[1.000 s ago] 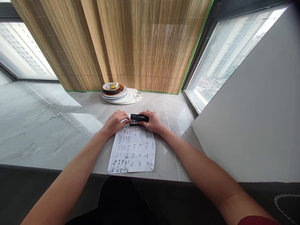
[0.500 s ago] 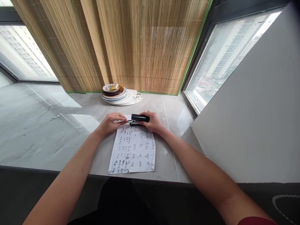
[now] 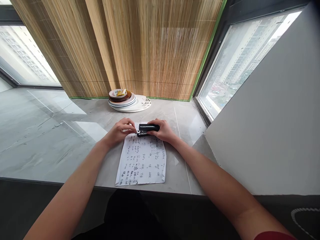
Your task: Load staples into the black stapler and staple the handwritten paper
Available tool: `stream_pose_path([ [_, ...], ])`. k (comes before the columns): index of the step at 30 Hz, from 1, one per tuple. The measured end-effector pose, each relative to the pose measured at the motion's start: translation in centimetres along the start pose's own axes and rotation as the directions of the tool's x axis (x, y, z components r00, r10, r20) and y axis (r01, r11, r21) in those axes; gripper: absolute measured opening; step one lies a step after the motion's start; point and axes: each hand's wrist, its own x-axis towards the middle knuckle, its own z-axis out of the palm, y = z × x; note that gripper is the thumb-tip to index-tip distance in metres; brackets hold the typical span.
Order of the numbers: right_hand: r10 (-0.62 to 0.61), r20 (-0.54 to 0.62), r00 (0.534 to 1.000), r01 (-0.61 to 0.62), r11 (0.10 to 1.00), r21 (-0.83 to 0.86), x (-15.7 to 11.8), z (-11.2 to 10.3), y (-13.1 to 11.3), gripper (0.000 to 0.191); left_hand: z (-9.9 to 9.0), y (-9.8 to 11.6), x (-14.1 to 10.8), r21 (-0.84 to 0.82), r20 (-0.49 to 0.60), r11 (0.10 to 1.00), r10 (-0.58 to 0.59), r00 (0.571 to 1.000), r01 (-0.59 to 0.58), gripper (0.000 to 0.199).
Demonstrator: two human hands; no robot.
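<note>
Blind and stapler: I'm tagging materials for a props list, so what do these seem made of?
The blind looks like thin bamboo or reed, matt: narrow tan strips, light showing between some of them. The stapler has a glossy black casing, probably plastic, though painted metal is possible; the silvery shine of its inner part suggests bare metal.

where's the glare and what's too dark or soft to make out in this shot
head view: daylight nearly whites out the left window; bright reflections on the glossy ledge; deep shadow below it; lens seems wide, forearms look stretched; writing on the paper too small to read; fine metal parts of the stapler hard to make out
</note>
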Motion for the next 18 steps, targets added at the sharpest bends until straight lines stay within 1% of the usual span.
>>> stream_pose_path([
  [5,-0.008,0.004,1.0,0.007,1.0,0.026,0.0,-0.1,-0.4,0.033,0.4,0.4,0.2,0.001,0.02,1.0,-0.016,1.0,0.016,0.018],
  [11,-0.002,0.033,0.999,0.002,1.0,0.003,0.0,-0.1,-0.6,0.03,1.2,-0.1,0.2,-0.028,0.041,1.0,0.006,0.999,-0.005,0.015],
  [14,-0.008,0.032,0.999,0.008,1.0,0.006,0.0,-0.1,-0.6,0.03,1.4,-0.1,0.2,-0.031,0.024,0.999,0.013,1.0,-0.013,0.015],
  [18,-0.025,0.026,0.999,0.024,0.999,0.037,0.0,-0.1,-0.5,0.031,1.4,0.4,0.4,-0.007,0.006,1.0,0.007,1.0,-0.007,0.013],
])
